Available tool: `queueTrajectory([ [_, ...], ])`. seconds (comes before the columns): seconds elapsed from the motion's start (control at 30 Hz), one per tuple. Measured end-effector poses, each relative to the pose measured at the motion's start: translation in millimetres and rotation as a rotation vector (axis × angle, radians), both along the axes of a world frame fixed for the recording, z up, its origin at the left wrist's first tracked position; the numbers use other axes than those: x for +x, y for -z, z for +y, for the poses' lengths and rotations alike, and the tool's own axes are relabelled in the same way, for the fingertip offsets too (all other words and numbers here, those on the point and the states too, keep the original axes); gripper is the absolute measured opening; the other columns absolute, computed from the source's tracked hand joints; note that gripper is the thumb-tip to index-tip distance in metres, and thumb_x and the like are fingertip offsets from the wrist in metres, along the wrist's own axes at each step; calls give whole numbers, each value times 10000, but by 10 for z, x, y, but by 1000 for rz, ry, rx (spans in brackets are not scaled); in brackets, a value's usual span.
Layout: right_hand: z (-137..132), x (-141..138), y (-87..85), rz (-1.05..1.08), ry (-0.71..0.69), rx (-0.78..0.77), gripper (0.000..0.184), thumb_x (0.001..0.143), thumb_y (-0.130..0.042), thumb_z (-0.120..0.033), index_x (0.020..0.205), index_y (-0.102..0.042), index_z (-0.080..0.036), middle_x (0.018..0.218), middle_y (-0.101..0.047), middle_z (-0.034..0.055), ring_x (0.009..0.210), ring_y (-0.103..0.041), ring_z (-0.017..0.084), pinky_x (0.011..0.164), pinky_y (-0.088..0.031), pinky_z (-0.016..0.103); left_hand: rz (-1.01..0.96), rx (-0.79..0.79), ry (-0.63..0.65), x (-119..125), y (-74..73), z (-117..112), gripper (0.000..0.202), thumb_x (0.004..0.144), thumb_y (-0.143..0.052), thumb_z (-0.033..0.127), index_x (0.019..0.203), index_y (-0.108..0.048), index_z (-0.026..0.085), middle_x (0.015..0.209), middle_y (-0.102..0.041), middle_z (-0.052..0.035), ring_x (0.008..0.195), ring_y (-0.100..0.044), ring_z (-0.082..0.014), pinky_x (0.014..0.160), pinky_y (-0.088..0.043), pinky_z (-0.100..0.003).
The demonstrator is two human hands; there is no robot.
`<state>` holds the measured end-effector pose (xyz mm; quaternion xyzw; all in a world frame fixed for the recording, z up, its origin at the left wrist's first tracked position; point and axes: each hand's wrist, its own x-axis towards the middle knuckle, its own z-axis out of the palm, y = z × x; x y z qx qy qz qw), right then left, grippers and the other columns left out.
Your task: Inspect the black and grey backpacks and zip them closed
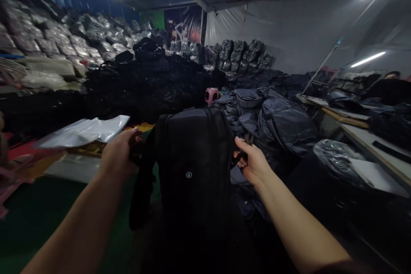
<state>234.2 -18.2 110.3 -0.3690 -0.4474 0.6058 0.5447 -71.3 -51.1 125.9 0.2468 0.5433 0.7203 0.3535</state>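
Observation:
A black backpack (195, 154) stands upright right in front of me, with a small round pale logo on its front. My left hand (120, 150) is closed at the bag's left side on a dark strap, partly lost in shadow. A padded shoulder strap (141, 201) hangs below it. On the opposite side my right hand (253, 160) pinches a dark strap, and a small dark piece like a buckle sticks up past the fingers. The lower part of the bag fades into darkness.
A heap of dark blue backpacks (272, 115) lies to the right, beside a long worktable (379, 141). Clear plastic bags (86, 130) lie at left. Behind are a black pile (147, 81), a pink stool (211, 95) and stacked wrapped bundles (70, 38). A person (391, 87) is at far right.

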Motion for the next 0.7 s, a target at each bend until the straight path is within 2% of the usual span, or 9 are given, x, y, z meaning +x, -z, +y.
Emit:
queueTrajectory([
  [0.07,74,-99,-180,86,0,3,351,651,-735,-429,669,-486,-183,471,-541,-51,301,-245,25,319,-129,188,334,28,-160,28,20,-115,193,708,-632,291,876,-608,200,981,-598,-19,1029,-517,-203,953,-374,-361],
  [0.13,125,-166,-335,137,-6,-4,332,661,-733,-401,651,-489,-177,474,-548,-47,293,-246,21,304,-128,177,822,44,-316,133,155,-291,293,764,-593,348,1018,-587,204,1239,-520,-54,1251,-359,-273,1083,-197,-454],
  [0.17,142,-191,-398,151,-6,-8,318,671,-728,-386,646,-492,-174,477,-551,-46,291,-250,20,299,-131,171,1015,43,-333,211,264,-396,327,803,-533,378,1071,-566,194,1284,-491,-78,1276,-334,-289,1092,-169,-488],
  [0.2,156,-212,-453,159,-2,-16,305,684,-719,-372,640,-493,-171,478,-552,-45,290,-253,19,294,-135,165,1092,50,-265,299,392,-507,358,835,-462,406,1107,-548,190,1270,-503,-92,1263,-363,-285,1084,-204,-497],
  [0.3,202,-262,-562,162,55,-68,291,736,-675,-341,607,-483,-163,473,-550,-41,282,-258,19,281,-148,159,1042,-73,135,553,794,-842,501,843,-403,490,1253,-458,208,1288,-500,-96,1214,-439,-271,1021,-352,-477],
  [0.4,269,-290,-597,162,131,-126,289,780,-633,-316,595,-475,-161,464,-548,-39,274,-266,23,271,-137,159,918,-246,308,674,1059,-1084,498,859,-357,514,1266,-465,249,1273,-532,-65,1168,-497,-252,961,-429,-438],
  [0.53,362,-274,-557,164,167,-167,298,812,-600,-314,593,-470,-158,464,-549,-39,276,-272,25,272,-148,161,879,-406,361,662,1202,-1134,484,866,-320,529,1200,-534,250,1177,-601,-57,1079,-562,-256,912,-457,-434],
  [0.63,443,-221,-490,174,160,-173,299,817,-588,-312,591,-466,-158,473,-553,-35,285,-268,26,281,-158,167,857,-396,314,657,1251,-1024,505,857,-332,529,1201,-534,219,1177,-605,-77,1083,-558,-280,902,-453,-440],
  [0.7,509,-174,-430,157,135,-153,279,802,-597,-313,601,-481,-159,501,-569,-29,298,-269,26,291,-160,175,731,-351,332,655,1240,-935,490,838,-380,533,1169,-557,217,1143,-632,-74,1061,-575,-279,858,-482,-395],
])
